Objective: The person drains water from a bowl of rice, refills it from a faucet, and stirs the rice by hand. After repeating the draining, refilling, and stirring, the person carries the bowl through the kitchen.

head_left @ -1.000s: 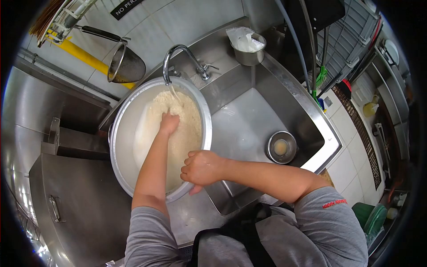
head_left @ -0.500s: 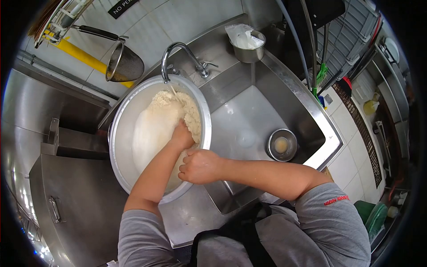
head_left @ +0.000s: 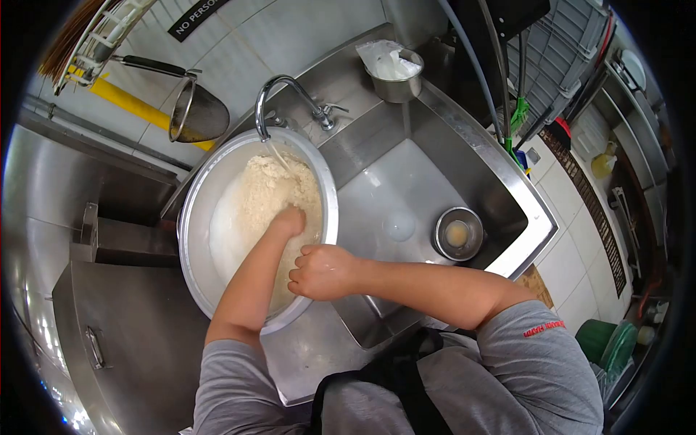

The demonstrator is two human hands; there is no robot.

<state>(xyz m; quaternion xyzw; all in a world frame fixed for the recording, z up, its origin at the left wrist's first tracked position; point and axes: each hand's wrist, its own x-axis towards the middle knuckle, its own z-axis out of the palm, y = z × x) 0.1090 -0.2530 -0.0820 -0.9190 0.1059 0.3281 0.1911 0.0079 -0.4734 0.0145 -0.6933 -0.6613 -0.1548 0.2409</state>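
Observation:
A large round metal pot (head_left: 331, 192) holds pale rice grains (head_left: 267, 180) under cloudy whitish water. My left hand (head_left: 291, 220) is sunk in the rice near the pot's right side, and its fingers are hidden. My right hand (head_left: 321, 272) is closed around the rim at the lower right. Above the pot's far edge curves a chrome faucet (head_left: 278, 81), with a thin stream of water running from it onto the rice.
Right of the pot is a steel sink basin (head_left: 406, 174), with a small metal bowl (head_left: 458, 233) in it. A metal container (head_left: 399, 88) with a white plastic bag stands on the back corner. A strainer (head_left: 199, 110) hangs on the wall.
My left hand has moved slightly down and left in the rice. More rice is heaped up in the pot's middle, and the smooth white area is smaller. The right hand keeps its hold.

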